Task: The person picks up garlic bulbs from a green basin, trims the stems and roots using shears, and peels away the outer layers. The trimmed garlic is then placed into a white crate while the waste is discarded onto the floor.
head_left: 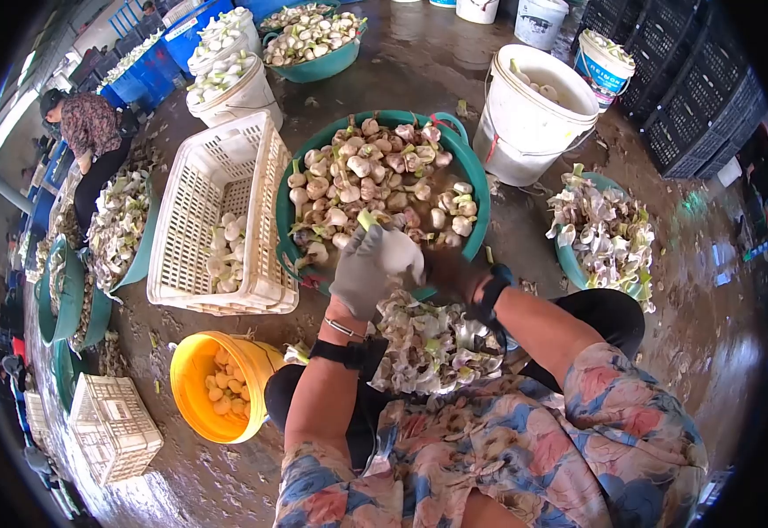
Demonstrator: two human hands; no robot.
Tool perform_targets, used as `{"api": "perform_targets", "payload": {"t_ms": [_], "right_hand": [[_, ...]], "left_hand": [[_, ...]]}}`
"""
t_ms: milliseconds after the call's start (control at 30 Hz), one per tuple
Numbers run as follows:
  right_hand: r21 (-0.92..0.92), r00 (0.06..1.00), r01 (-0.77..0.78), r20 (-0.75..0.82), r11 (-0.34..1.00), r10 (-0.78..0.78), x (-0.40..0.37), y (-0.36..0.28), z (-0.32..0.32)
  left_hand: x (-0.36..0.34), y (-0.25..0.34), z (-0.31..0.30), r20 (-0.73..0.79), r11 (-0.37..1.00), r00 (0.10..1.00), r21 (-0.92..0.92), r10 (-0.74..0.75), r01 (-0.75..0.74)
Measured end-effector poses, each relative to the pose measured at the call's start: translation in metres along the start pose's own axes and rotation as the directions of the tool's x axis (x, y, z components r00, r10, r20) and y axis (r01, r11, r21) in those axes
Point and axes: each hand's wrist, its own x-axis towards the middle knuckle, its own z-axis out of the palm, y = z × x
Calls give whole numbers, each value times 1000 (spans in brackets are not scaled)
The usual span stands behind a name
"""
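My left hand [361,268], in a grey glove, is closed round a garlic bulb [399,253] whose short green stem points up and left. Close to the bulb's right side is my right hand [456,275], in a dark glove and smeared by motion, so its fingers cannot be made out. Both hands are over the near edge of a green tub [477,189] full of unpeeled garlic bulbs [359,165]. Below them, a heap of peeled garlic skins [437,343] lies between my knees.
A white crate [173,255] with some garlic stands left, above a yellow bucket [192,387]. A white bucket [533,123] is at the upper right, a tub of skins [602,231] at right. Black crates [696,106] are stacked behind. Another person [94,128] sits far left.
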Motion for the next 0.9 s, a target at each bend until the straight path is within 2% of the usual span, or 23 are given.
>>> {"api": "perform_targets", "payload": {"t_ms": [67, 133, 167, 200, 233, 267, 300, 333, 367, 433, 467, 533, 567, 600, 633, 667, 700, 733, 767, 800, 833, 867, 900], "right_hand": [[81, 970, -69, 237, 994, 48, -27, 5, 45], [279, 938, 273, 136, 921, -319, -55, 4, 80], [288, 938, 271, 137, 918, -320, -57, -3, 71], [161, 895, 235, 348, 959, -278, -59, -6, 59], [23, 819, 225, 537, 974, -201, -58, -10, 44], [-79, 885, 266, 415, 961, -210, -52, -6, 32], [-187, 931, 288, 285, 939, -229, -43, 3, 21], [251, 944, 95, 283, 963, -167, -20, 30, 38], [631, 944, -122, 311, 766, -105, 1, 55, 55], [958, 993, -108, 118, 267, -21, 3, 17, -12], [958, 993, -109, 117, 264, -16, 4, -1, -32], [978, 992, -104, 88, 180, 93, 10, -23, -53], [901, 998, 58, -62, 429, -5, 14, -20, -52], [903, 998, 52, -60, 427, 3, 14, -16, -48], [989, 1000, -21, 17, 147, 26, 14, -13, -42], [985, 995, -91, 95, -146, 24, 15, -8, -37], [993, 993, -109, 111, -46, 46, 15, 3, -32], [993, 992, -113, 115, -44, 51, 16, 10, -35], [979, 988, -117, 133, -168, 82, 18, 18, -39], [951, 983, -113, 150, -288, 109, 22, 27, -45], [951, 991, -76, 104, -298, 82, 32, 46, -52], [987, 961, 75, -33, -145, 273, 38, 51, -78], [973, 883, 225, -228, 58, 411, 60, 99, -83]], "left_hand": [[-1, 10, 1, 55, 994, 998, -107, 31, -25], [-2, 15, 7, 38, 996, 998, -67, 57, -54], [0, 13, 7, 40, 984, 996, -166, 75, -68], [1, 12, 6, 41, 961, 995, -263, 95, -81], [4, 12, -4, 111, 968, 993, -251, 38, -9], [5, 12, -5, 108, 969, 993, -245, 36, -9], [6, 11, -4, 84, 932, 996, -360, -11, 41], [8, 9, -3, 66, 877, 996, -473, -63, 87], [9, 7, -4, 63, 876, 996, -474, -70, 91], [17, 3, -4, 50, 838, 991, -529, -128, 135], [21, -1, -5, 52, 838, 990, -527, -133, 140], [28, -10, -5, 188, 964, 980, -266, 58, -6], [32, -14, -1, 180, 983, 983, -181, 39, -6], [34, -19, 1, 182, 983, 983, -181, 30, 4], [33, -18, 6, 145, 994, 989, -106, 38, -23], [33, -20, 9, 109, 998, 993, -31, 52, -49], [37, -22, 5, 129, 999, 991, 1, 40, -41], [40, -21, 4, 130, 999, 991, -4, 36, -36], [42, -18, 4, -42, 997, 996, 14, -74, 75], [44, -15, 2, -212, 983, 961, 14, -177, 184], [52, -24, -14, -196, 988, 970, 31, -141, 150], [55, -23, -16, -206, 986, 964, -34, -168, 165], [57, -24, -18, -192, 989, 970, -26, -149, 146]]}}
